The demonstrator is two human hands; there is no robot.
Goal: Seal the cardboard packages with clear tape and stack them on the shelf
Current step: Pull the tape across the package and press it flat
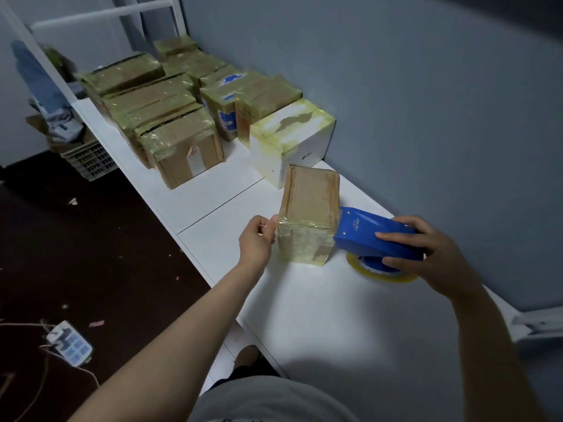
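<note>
A small cardboard package point(310, 205) stands on the white shelf point(320, 315), its near end wrapped in clear tape. My left hand point(257, 239) is at the package's left near corner, thumb touching the taped edge. My right hand point(426, 254) grips a blue tape dispenser point(365, 231), whose nose meets the package's right side. The clear tape roll point(380, 272) sits under the dispenser.
Several taped cardboard boxes point(170, 117) and a white taped box point(289, 141) stand packed together farther along the shelf against the grey wall. A power strip point(69, 342) with cords lies on the dark floor at left. A plastic crate point(88, 159) sits beyond the shelf end.
</note>
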